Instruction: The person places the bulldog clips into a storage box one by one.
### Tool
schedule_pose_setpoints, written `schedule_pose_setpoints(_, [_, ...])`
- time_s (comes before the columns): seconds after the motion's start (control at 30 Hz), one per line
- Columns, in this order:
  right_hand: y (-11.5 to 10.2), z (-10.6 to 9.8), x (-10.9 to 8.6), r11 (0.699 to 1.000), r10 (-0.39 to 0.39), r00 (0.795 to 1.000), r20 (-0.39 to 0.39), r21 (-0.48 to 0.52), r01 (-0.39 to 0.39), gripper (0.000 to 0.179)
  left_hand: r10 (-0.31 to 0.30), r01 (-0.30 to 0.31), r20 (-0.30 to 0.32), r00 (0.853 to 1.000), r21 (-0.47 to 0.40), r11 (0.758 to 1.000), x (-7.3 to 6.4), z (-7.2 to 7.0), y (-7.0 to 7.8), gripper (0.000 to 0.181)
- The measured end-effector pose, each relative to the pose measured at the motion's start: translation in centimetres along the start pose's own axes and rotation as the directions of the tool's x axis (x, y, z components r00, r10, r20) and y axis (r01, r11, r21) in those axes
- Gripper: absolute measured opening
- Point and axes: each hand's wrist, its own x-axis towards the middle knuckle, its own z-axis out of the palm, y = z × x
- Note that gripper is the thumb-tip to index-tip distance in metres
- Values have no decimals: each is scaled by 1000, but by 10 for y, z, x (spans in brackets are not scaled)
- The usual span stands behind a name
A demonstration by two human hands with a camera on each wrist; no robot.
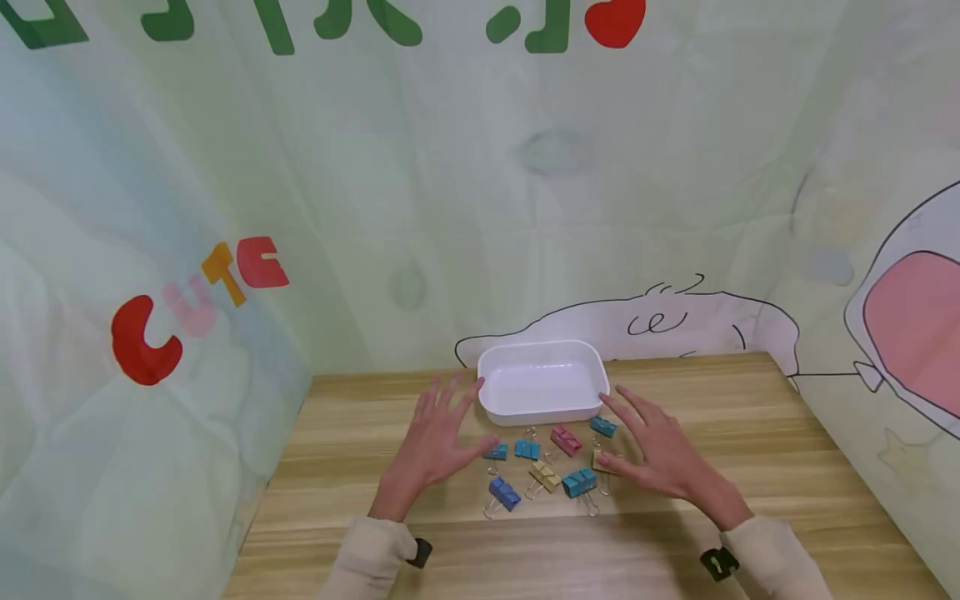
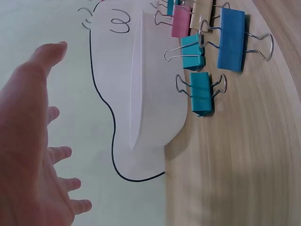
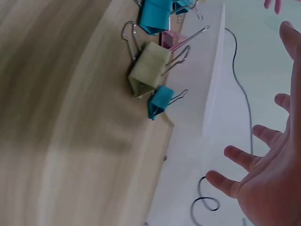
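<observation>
Both hands are held up over the table with fingers spread, and neither holds anything. My left hand (image 1: 435, 442) is at the left of a group of binder clips, its thumb over a small teal clip (image 1: 498, 453). On the opposite side is my right hand (image 1: 663, 450), its thumb partly hiding a yellow clip (image 3: 149, 68). Between the hands lie a blue clip (image 1: 505, 493), a teal clip (image 1: 527, 450), a pink clip (image 1: 566, 441), another yellow clip (image 1: 545, 477) and a larger teal clip (image 1: 580, 482). One more teal clip (image 1: 603, 427) sits near the right fingers.
A white rectangular tray (image 1: 543, 416) stands behind the clips at the back of the wooden table (image 1: 360, 408). Printed cloth (image 1: 465, 183) hangs behind and along both sides. Each wrist wears a black strap piece (image 1: 720, 564) by the sleeve.
</observation>
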Motion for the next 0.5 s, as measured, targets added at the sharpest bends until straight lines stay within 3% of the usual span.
schedule_pose_setpoints(0.13, [12, 11, -8, 991, 60, 997, -40, 121, -55, 83, -58, 53, -29, 998, -175, 983, 4, 10, -6, 85])
schedule_pose_setpoints(0.2, [18, 20, -13, 979, 80, 995, -55, 193, -68, 78, -96, 83, -33, 995, -285, 955, 7, 16, -8, 80])
schedule_pose_setpoints(0.27, [23, 29, -19, 964, 95, 993, -67, 257, -75, 73, -140, 110, -45, 989, -396, 912, 11, 23, -10, 75])
schedule_pose_setpoints(0.37, [27, 41, -29, 944, 96, 992, -78, 322, -66, 68, -223, 148, -63, 973, -570, 808, 18, 33, -10, 67])
schedule_pose_setpoints(0.5, [29, 52, -38, 934, 54, 994, -97, 357, -16, 65, -358, 187, -69, 931, -752, 632, 27, 43, -9, 57])
